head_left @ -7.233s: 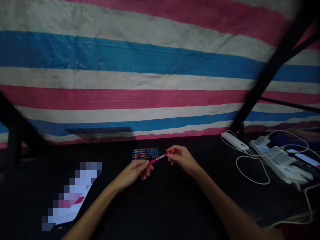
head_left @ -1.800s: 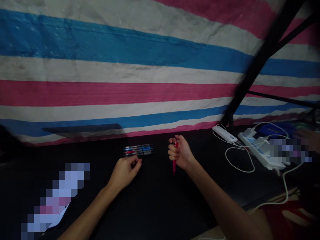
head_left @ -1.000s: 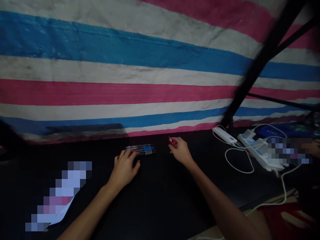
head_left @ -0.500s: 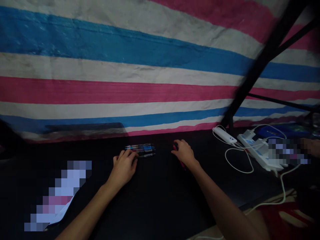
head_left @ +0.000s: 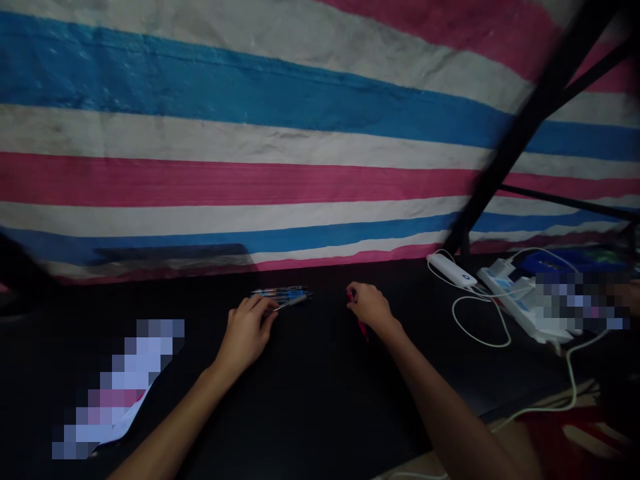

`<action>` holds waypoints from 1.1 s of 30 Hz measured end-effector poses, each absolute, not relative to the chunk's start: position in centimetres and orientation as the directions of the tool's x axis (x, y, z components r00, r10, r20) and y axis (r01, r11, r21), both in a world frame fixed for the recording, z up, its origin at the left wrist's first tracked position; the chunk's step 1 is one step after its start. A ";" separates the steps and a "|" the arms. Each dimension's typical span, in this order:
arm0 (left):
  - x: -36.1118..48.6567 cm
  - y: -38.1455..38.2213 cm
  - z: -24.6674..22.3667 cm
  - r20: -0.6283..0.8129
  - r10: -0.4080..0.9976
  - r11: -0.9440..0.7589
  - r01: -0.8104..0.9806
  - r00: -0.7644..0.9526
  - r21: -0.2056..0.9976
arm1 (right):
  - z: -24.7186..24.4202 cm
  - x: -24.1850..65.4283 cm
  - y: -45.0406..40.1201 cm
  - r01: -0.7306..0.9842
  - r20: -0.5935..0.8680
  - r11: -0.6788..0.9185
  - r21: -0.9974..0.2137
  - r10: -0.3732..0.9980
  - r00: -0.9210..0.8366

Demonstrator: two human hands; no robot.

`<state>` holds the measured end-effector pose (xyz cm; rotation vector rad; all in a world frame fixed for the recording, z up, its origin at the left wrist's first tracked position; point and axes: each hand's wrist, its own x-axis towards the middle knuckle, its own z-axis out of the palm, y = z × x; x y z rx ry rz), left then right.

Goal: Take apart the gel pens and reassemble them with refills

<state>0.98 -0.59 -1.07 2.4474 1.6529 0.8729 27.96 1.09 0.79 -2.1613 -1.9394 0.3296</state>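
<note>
Several pens (head_left: 290,292) with blue and clear parts lie side by side on the black table (head_left: 300,400), near its back. My left hand (head_left: 249,328) rests at their left end, thumb and fingers closed on the nearest pen (head_left: 296,301), a grey-tipped one that slants up to the right. Its left part is hidden by my fingers. To the right, apart from the group, my right hand (head_left: 373,307) pinches a red pen (head_left: 363,328). That pen points toward me, and its middle is partly covered by the hand.
A partly blurred white sheet or packet (head_left: 125,427) lies on the left. On the right are a white power strip (head_left: 510,300), a white device (head_left: 453,270) with cables and a blue item (head_left: 545,262). A striped tarp (head_left: 250,187) hangs behind, beside a black frame bar (head_left: 505,160).
The nearest pen has tilted, its right end moving up against the other pens. My right hand has turned slightly and more of the red pen shows below it.
</note>
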 end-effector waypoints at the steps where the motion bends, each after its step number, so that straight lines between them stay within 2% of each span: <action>1: 0.9 -0.5 -1.1 0.427 0.866 -0.433 0.819 0.261 0.377 | 0.8 28.0 1.1 0.947 -0.017 -0.106 -0.303 0.994 0.106; 7: 0.9 -0.4 -1.0 0.478 0.848 -0.487 0.693 0.230 0.532 | 0.7 28.2 1.0 0.950 0.001 -0.096 -0.298 0.995 0.101; 10: 1.1 -0.5 -0.9 0.461 0.861 -0.485 0.622 0.216 0.615 | 0.5 28.0 1.0 0.950 0.112 -0.050 -0.308 0.990 0.088; 12: 1.2 -0.4 -1.0 0.448 0.870 -0.478 0.570 0.206 0.668 | 0.4 27.4 0.9 0.937 0.233 0.054 -0.346 0.972 0.030; 15: 1.5 -0.5 -1.1 0.379 0.910 -0.414 0.422 0.168 0.806 | 0.4 25.6 0.2 0.848 0.366 0.299 -0.438 0.921 -0.135; 18: 2.1 -0.9 -0.9 0.237 0.959 -0.264 0.182 0.158 0.947 | 0.5 23.4 -1.0 0.699 0.436 0.503 -0.508 0.850 -0.296; 21: 2.7 -1.5 -0.6 0.135 0.973 -0.143 0.031 0.190 0.989 | 0.5 21.8 -2.2 0.552 0.465 0.638 -0.537 0.770 -0.437; 24: 3.1 -1.8 -0.4 0.088 0.975 -0.085 -0.021 0.203 0.996 | 0.5 21.4 -2.7 0.533 0.427 0.623 -0.572 0.781 -0.455; 27: 2.9 -1.7 -0.3 0.103 0.984 -0.100 -0.029 0.144 0.995 | 0.5 21.9 -2.3 0.509 0.400 0.580 -0.636 0.812 -0.426; 33: 1.7 -1.0 0.4 0.127 0.989 -0.117 -0.123 0.078 0.985 | 0.9 23.1 -1.1 0.386 0.350 0.435 -0.814 0.896 -0.272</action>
